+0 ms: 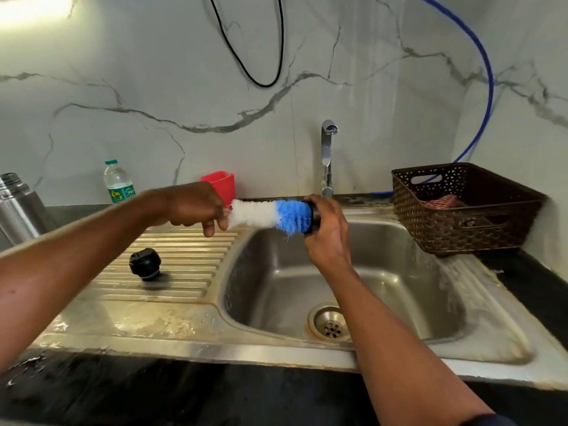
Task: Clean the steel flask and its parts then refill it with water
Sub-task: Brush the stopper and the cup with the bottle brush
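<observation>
We find the left hand (196,207) clenched round the handle end of the bottle brush (270,215), held level above the sink (276,287). The right hand (329,229) grasps a black flask part (313,218), into which the blue bristle tip is pushed (the part is largely hidden by the fingers). The black stopper (145,264) lies on the ribbed drainboard (184,256), well apart from both hands. The steel flask (18,207) stands on the counter at far left. Behind are a water bottle (118,182), a red cup (219,182) and the tap (328,155); a brown basket (461,210) sits to the right.
</observation>
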